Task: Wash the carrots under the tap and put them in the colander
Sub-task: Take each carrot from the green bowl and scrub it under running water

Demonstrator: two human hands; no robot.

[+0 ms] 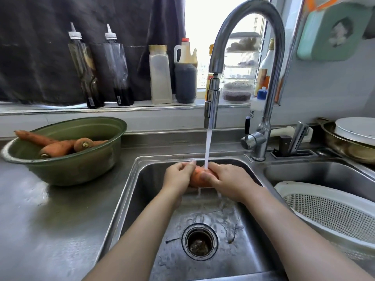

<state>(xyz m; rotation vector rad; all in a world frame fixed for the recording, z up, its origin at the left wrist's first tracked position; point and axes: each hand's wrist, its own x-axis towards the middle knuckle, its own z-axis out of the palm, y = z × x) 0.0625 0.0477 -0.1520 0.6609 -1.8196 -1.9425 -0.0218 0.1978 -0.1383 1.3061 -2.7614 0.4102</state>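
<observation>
Left hand [178,176] and right hand [229,180] curl their fingers round one carrot [197,177], held under the tap stream [208,147] for rinsing; colander [316,205] waits at 4 o'clock, remaining carrots [58,148] at 10.

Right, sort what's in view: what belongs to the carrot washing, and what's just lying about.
In the job: carrot under the running tap, gripped by left hand and right hand; carrots in the green bowl; white colander; sink.
Lying about: bottles on the sill; knife holder; pan with a plate on it; green wall box.
</observation>
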